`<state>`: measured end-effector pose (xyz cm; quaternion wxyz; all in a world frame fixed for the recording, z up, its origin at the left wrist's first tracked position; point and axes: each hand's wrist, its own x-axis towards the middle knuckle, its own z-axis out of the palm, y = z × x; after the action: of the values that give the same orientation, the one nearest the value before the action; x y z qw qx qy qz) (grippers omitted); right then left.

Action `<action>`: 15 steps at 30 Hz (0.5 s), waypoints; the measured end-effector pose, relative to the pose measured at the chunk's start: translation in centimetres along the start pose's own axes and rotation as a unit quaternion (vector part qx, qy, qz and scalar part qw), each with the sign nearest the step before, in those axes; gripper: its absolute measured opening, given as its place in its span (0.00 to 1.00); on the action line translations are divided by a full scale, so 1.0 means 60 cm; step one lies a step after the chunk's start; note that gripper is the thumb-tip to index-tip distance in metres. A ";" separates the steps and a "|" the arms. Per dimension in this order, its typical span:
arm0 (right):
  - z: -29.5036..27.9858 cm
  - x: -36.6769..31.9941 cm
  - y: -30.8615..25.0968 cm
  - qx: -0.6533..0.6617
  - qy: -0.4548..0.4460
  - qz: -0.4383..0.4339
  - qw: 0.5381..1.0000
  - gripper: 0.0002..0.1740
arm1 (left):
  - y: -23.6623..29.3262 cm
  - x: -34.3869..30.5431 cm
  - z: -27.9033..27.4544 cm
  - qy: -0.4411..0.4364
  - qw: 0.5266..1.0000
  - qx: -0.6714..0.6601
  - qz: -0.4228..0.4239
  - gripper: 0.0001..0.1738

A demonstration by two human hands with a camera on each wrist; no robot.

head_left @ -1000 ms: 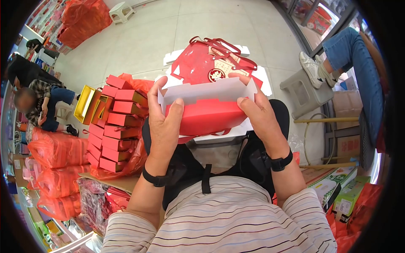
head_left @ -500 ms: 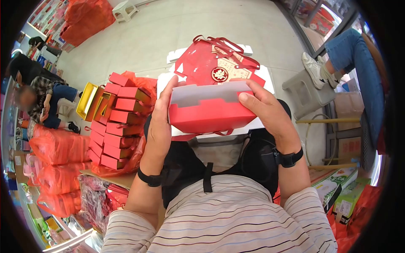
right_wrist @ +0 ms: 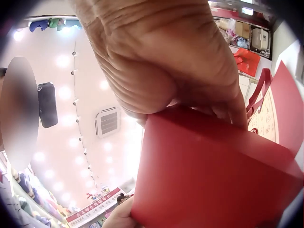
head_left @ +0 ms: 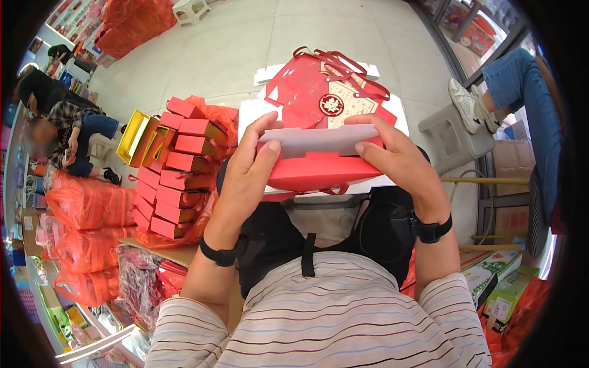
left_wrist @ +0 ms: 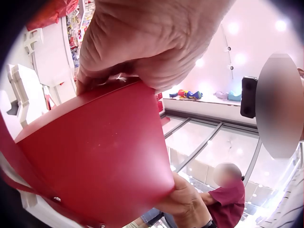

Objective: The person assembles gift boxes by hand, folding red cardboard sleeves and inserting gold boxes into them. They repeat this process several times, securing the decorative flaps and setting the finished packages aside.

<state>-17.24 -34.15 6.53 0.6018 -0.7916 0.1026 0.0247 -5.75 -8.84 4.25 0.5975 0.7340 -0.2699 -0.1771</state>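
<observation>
A red paper box (head_left: 325,175), white inside and unsealed along its top, is held above the lap. My left hand (head_left: 244,168) grips its left end, thumb on the near edge and fingers along the side. At the other end my right hand (head_left: 408,162) holds it, the thumb at the near top corner. A pale flap (head_left: 319,134) stands up along the far edge. The left wrist view shows the smooth red face (left_wrist: 99,152) under the palm; the right wrist view has the box's other end (right_wrist: 209,175) beneath the right hand.
Red gift bags (head_left: 300,89) with ribbon handles lie on a white table (head_left: 397,119) ahead. Left of the knees are stacked red boxes (head_left: 190,162) and an open yellow box (head_left: 135,138). A grey stool (head_left: 457,135) with a person's shoe on it stands at the right.
The left hand lay flat along the box's side half a second ago; now its thumb is over the near edge again. The box has tipped, showing less of its near face.
</observation>
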 end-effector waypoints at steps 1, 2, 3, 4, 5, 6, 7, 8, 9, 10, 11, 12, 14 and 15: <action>0.003 -0.002 0.006 0.031 0.012 -0.016 0.999 0.22 | 0.000 -0.001 0.004 0.014 0.999 -0.033 0.015 0.26; 0.007 -0.003 0.011 0.062 0.025 -0.030 0.997 0.22 | -0.002 -0.004 0.008 0.028 0.997 -0.066 0.030 0.26; 0.015 -0.004 0.014 0.099 0.049 -0.059 0.992 0.20 | -0.003 -0.005 0.011 0.043 0.993 -0.100 0.044 0.26; 0.026 -0.005 0.016 0.136 0.072 -0.088 0.984 0.19 | -0.009 -0.006 0.012 0.045 0.992 -0.100 0.061 0.25; 0.035 -0.005 0.019 0.172 0.096 -0.117 0.974 0.17 | -0.020 -0.005 0.012 0.047 0.991 -0.101 0.078 0.24; 0.040 -0.003 0.029 0.188 0.105 -0.137 0.967 0.17 | -0.030 -0.004 0.013 0.049 0.989 -0.101 0.096 0.23; 0.046 0.001 0.043 0.204 0.115 -0.159 0.959 0.17 | -0.037 -0.001 0.015 0.053 0.986 -0.116 0.110 0.22; 0.051 0.003 0.053 0.219 0.125 -0.180 0.951 0.17 | -0.044 0.002 0.017 0.057 0.982 -0.131 0.124 0.21; 0.058 0.005 0.057 0.236 0.139 -0.192 0.942 0.17 | -0.047 0.005 0.018 0.061 0.978 -0.146 0.137 0.20; 0.057 0.004 0.057 0.219 0.141 -0.204 0.944 0.16 | -0.047 0.007 0.016 0.055 0.979 -0.136 0.143 0.19; 0.056 0.002 0.056 0.202 0.143 -0.215 0.945 0.15 | -0.048 0.007 0.010 0.049 0.980 -0.126 0.148 0.17; 0.056 0.001 0.056 0.186 0.144 -0.226 0.945 0.14 | -0.047 0.007 0.006 0.042 0.981 -0.115 0.153 0.16; 0.052 -0.002 0.054 0.117 0.138 -0.206 0.962 0.12 | -0.035 0.002 0.002 0.036 0.992 -0.073 0.093 0.13; 0.049 -0.003 0.049 0.082 0.134 -0.196 0.968 0.10 | -0.026 0.001 0.001 0.034 0.996 -0.052 0.063 0.12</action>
<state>-17.73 -32.06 2.93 0.6388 -0.7401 0.0271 -0.2083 -5.46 -8.71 2.74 0.6534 0.6891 -0.2861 -0.1279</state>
